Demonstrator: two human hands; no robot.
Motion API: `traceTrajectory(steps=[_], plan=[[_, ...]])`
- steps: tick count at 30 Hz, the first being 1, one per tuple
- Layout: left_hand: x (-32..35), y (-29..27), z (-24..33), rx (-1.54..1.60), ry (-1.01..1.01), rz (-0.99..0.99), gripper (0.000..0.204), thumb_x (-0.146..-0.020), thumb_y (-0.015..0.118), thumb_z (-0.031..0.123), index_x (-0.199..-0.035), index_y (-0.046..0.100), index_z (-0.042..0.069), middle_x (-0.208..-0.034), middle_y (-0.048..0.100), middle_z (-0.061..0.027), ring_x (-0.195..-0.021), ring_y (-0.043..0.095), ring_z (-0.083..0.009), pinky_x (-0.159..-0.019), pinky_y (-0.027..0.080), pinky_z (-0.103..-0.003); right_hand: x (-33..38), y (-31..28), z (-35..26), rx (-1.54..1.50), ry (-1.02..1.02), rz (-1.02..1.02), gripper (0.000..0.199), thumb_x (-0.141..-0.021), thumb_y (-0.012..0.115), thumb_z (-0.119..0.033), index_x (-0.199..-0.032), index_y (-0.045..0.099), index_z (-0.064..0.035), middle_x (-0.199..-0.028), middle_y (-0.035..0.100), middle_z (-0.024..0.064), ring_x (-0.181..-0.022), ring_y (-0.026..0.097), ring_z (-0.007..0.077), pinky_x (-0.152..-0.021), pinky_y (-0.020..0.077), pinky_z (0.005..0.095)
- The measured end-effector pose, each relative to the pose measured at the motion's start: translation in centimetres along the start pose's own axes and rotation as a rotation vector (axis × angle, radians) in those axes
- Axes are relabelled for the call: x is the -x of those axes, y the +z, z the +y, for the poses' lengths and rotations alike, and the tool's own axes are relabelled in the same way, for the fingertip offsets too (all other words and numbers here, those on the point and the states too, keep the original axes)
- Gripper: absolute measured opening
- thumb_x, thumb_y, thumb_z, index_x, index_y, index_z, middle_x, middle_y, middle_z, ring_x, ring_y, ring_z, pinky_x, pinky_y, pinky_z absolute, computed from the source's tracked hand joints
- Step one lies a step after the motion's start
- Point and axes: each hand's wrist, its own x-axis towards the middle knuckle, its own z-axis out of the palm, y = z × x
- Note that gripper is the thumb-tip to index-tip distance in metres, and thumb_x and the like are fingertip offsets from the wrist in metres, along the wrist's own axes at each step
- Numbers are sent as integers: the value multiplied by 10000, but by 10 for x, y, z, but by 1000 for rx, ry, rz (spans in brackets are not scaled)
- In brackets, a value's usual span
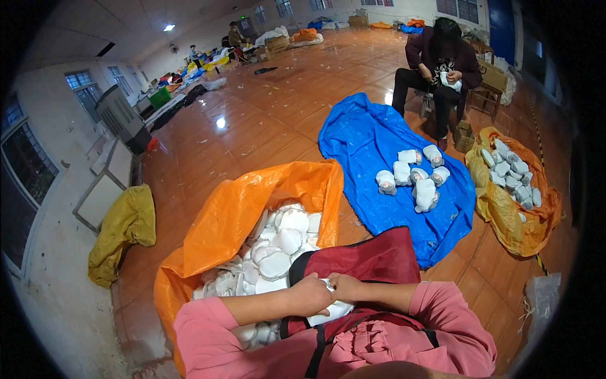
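Over my lap, my left hand [310, 295] and my right hand [346, 288] meet with fingers closed on a white, soft-looking piece [334, 312]. Its exact kind is hard to make out, as my hands cover part of it. A dark red apron [372, 259] with black edging spreads beneath and beyond my hands. Close by on the left, an orange woven sack [218, 221] gapes, filled with white rounded flat pieces [284, 243]. Ahead to the right, several white bundles [424, 189] lie on a blue woven sheet [372, 145].
Across the blue sheet a seated person [442, 69] handles a white piece. A yellow and orange sack [499, 221] of grey-white bundles [514, 174] lies at right. A yellow sack [129, 218] leans near the left wall. Farther back are other people and heaps on the tiled floor [252, 114].
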Motion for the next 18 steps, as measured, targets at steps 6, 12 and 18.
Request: traceTrajectory(steps=[6, 12, 18], plan=[[1, 7, 3, -3, -45, 9, 320, -834, 652, 453, -840, 639, 133, -728, 634, -29, -791, 629, -243, -677, 431, -402, 13, -23, -40, 29, 129, -71, 495, -794, 689, -368, -1024, 636, 68, -1155, 581, 243, -1037, 603, 375, -886, 488, 398], [9, 23, -2, 44, 117, 170, 263, -891, 599, 373, -803, 608, 125, -790, 585, -21, -793, 579, -223, -685, 452, -397, 23, -16, -21, 32, -16, -33, 447, -813, 675, -288, -1039, 610, 93, -1157, 554, 255, -1006, 600, 379, -878, 489, 397], [17, 32, -5, 97, 212, 239, 224, -891, 602, 295, -767, 578, 110, -781, 567, -36, -736, 559, -241, -685, 464, -376, 24, -8, -6, 26, -240, -20, 354, -781, 686, -202, -976, 621, 85, -1127, 557, 244, -1030, 576, 371, -884, 482, 399]])
